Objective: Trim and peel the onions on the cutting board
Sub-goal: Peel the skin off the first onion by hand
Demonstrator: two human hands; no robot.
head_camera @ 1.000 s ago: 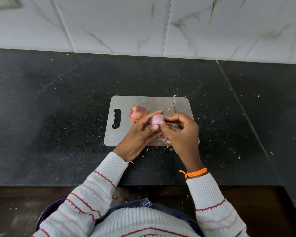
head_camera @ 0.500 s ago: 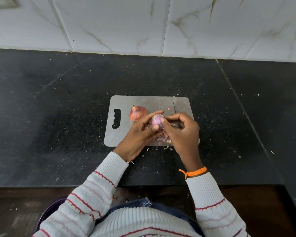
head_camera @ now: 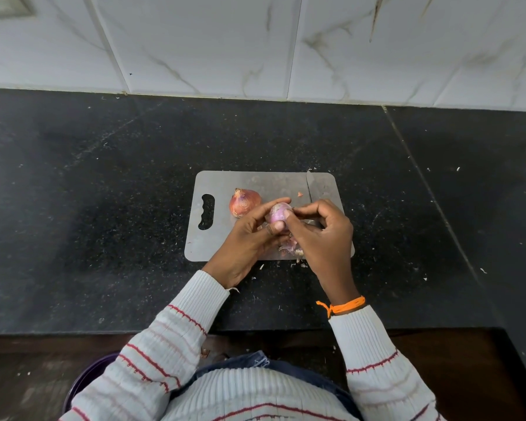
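A grey cutting board (head_camera: 213,247) lies on the black counter. On its left part rests an unpeeled reddish onion (head_camera: 244,202). My left hand (head_camera: 249,238) holds a pale purple, mostly peeled onion (head_camera: 278,213) just above the board. My right hand (head_camera: 319,232) pinches at the top right of that onion with thumb and forefinger. Loose onion skins (head_camera: 290,247) lie under my hands near the board's front edge. A knife blade (head_camera: 309,186) lies on the board's right part; its handle is hidden under my right hand.
The black stone counter (head_camera: 104,208) runs to a white tiled wall (head_camera: 255,41) at the back. Small skin flecks dot the counter. A purple bowl rim (head_camera: 85,381) shows below the counter's front edge at lower left.
My right fingertips have shifted slightly on the top of the peeled onion. Both hands and the onion stay in nearly the same place.
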